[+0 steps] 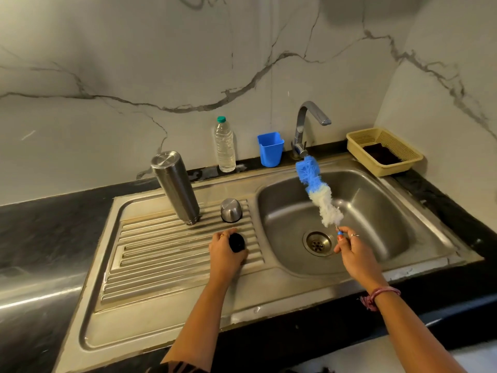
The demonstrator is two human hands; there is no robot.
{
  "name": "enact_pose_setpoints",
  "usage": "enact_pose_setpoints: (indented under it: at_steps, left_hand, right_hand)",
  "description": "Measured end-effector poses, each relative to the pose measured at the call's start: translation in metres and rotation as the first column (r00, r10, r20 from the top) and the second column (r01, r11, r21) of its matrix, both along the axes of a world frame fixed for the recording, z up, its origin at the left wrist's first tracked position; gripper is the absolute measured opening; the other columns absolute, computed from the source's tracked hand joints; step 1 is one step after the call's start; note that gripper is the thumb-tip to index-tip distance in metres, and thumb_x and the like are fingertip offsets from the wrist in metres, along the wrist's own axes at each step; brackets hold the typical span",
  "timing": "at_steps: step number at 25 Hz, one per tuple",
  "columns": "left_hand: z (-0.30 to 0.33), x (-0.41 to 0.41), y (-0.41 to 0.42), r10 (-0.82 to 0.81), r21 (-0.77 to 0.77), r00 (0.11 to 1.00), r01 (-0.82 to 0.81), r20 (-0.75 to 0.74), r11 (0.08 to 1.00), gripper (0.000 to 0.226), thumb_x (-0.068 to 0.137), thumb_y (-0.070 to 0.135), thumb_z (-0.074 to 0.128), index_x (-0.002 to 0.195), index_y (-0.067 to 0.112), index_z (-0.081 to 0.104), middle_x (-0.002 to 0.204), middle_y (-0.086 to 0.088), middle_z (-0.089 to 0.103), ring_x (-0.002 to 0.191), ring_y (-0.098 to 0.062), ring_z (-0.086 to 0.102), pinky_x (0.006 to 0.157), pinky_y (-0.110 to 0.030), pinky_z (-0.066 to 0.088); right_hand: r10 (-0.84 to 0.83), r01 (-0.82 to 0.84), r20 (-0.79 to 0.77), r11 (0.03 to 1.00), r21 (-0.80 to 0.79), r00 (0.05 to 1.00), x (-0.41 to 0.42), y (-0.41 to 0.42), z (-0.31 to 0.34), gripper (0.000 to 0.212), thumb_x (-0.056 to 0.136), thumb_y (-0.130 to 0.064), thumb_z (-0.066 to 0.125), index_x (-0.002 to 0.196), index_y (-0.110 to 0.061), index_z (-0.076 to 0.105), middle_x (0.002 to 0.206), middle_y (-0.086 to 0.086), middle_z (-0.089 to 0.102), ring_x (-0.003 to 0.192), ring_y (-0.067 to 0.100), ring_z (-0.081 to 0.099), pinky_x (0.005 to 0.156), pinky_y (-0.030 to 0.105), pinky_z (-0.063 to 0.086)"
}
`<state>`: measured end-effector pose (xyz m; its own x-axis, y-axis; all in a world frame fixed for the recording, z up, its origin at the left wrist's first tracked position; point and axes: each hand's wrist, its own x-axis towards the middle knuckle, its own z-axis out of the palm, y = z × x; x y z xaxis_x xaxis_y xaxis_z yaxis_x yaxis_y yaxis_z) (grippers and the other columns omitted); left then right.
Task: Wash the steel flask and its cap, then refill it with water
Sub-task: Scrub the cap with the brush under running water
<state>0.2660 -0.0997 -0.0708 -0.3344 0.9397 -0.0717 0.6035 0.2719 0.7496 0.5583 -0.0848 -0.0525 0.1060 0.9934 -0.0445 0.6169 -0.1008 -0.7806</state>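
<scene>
Centre left: steel flask (175, 187) inverted on drainboard (139, 265), steel cap (231, 210) beside it. Our left hand (226, 255) fingers grip black stopper (237, 242); right hand (355, 253) fingers pinch bottle brush (317, 189) handle over sink (376, 211). We judge flask rigid, wet-slippery; grasp mid-body.

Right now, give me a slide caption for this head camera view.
Left hand grips a black stopper on the drainboard while the right hand holds a bottle brush over the sink.

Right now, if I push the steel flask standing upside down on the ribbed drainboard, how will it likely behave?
The steel flask is tall and narrow, resting mouth-down on the ridged drainboard, so it probably tips easily. Once down, its round body would likely roll. The polished surface may be slippery.
</scene>
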Motion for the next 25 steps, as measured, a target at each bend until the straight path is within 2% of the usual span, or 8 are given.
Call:
enact_pose_setpoints:
  at_steps: [2, 5, 8, 12, 16, 18, 22, 25]
  left_hand:
    - [0.003, 0.006, 0.004, 0.024, 0.001, 1.0, -0.024, -0.002, 1.0, 0.061, 0.072, 0.016, 0.083, 0.127, 0.016, 0.06, 0.124, -0.01, 0.052, 0.117, -0.031, 0.051, 0.102, -0.036, 0.041]
    - [0.012, 0.021, 0.015, 0.013, 0.032, 1.0, -0.013, 0.002, 0.999, 0.061, 0.074, 0.02, 0.082, 0.13, 0.017, 0.058, 0.123, -0.009, 0.053, 0.116, -0.027, 0.052, 0.097, -0.029, 0.038]
    - [0.022, 0.043, 0.034, 0.005, 0.063, 1.0, -0.005, 0.0, 0.998, 0.06, 0.076, 0.025, 0.082, 0.13, 0.013, 0.058, 0.124, -0.01, 0.055, 0.119, -0.026, 0.051, 0.101, -0.031, 0.038]
    - [0.031, 0.074, 0.07, -0.054, 0.066, 0.998, 0.055, -0.022, 0.996, 0.056, 0.075, 0.032, 0.082, 0.122, 0.011, 0.06, 0.118, -0.008, 0.059, 0.114, -0.026, 0.054, 0.098, -0.035, 0.044]
    - [0.043, 0.108, 0.112, -0.131, 0.026, 0.988, 0.134, -0.083, 0.991, 0.056, 0.08, 0.038, 0.078, 0.126, 0.015, 0.056, 0.122, -0.002, 0.052, 0.115, -0.019, 0.051, 0.095, -0.027, 0.039]
    - [0.048, 0.124, 0.135, -0.168, 0.002, 0.978, 0.17, -0.127, 0.985, 0.06, 0.081, 0.041, 0.075, 0.132, 0.017, 0.053, 0.126, -0.001, 0.049, 0.119, -0.019, 0.048, 0.098, -0.029, 0.039]
    - [0.057, 0.151, 0.185, -0.254, -0.031, 0.953, 0.253, -0.164, 0.967, 0.075, 0.089, 0.039, 0.068, 0.152, 0.025, 0.031, 0.139, -0.008, 0.044, 0.127, -0.025, 0.047, 0.106, -0.038, 0.04]
    - [0.062, 0.167, 0.225, -0.302, -0.087, 0.917, 0.289, -0.261, 0.953, 0.076, 0.095, 0.04, 0.058, 0.157, 0.031, 0.014, 0.133, -0.015, 0.046, 0.119, -0.03, 0.052, 0.102, -0.041, 0.043]
  right_hand:
    - [-0.011, 0.011, 0.09, 1.0, 0.001, 0.996, 0.014, 0.003, -0.001, 0.03, 0.101, -0.024, 0.038, 0.127, -0.019, 0.051, 0.08, -0.001, 0.065, 0.07, 0.015, 0.059, 0.063, 0.029, 0.044]
    - [-0.06, 0.044, 0.195, 0.995, 0.09, 0.979, 0.034, 0.01, -0.001, 0.027, 0.099, -0.028, 0.041, 0.121, -0.021, 0.056, 0.085, 0.003, 0.068, 0.078, 0.026, 0.064, 0.068, 0.035, 0.049]
    - [-0.093, 0.068, 0.187, 0.988, 0.136, 0.978, 0.055, 0.025, 0.0, 0.022, 0.097, -0.03, 0.047, 0.114, -0.023, 0.059, 0.081, -0.002, 0.067, 0.073, 0.019, 0.062, 0.061, 0.032, 0.049]
    - [-0.081, 0.067, 0.171, 0.994, 0.087, 0.982, 0.084, 0.047, 0.004, 0.019, 0.096, -0.027, 0.052, 0.11, -0.018, 0.06, 0.078, -0.006, 0.059, 0.069, 0.013, 0.056, 0.059, 0.028, 0.044]
    - [-0.081, 0.074, 0.105, 0.995, 0.066, 0.991, 0.114, 0.07, 0.002, 0.024, 0.096, -0.033, 0.05, 0.102, -0.013, 0.06, 0.071, -0.003, 0.06, 0.063, 0.01, 0.055, 0.053, 0.023, 0.038]
    - [-0.098, 0.092, 0.09, 0.993, 0.072, 0.991, 0.126, 0.081, 0.001, 0.025, 0.096, -0.034, 0.049, 0.1, -0.012, 0.06, 0.068, -0.005, 0.058, 0.062, 0.006, 0.054, 0.051, 0.021, 0.035]
    - [-0.099, 0.088, 0.082, 0.988, 0.128, 0.992, 0.148, 0.106, -0.005, 0.021, 0.095, -0.033, 0.052, 0.099, -0.014, 0.06, 0.067, -0.008, 0.057, 0.062, 0.007, 0.055, 0.05, 0.02, 0.036]
    - [-0.09, 0.083, 0.052, 0.988, 0.129, 0.995, 0.157, 0.124, -0.016, 0.016, 0.094, -0.03, 0.055, 0.095, -0.014, 0.059, 0.069, -0.005, 0.059, 0.062, 0.008, 0.056, 0.051, 0.021, 0.037]
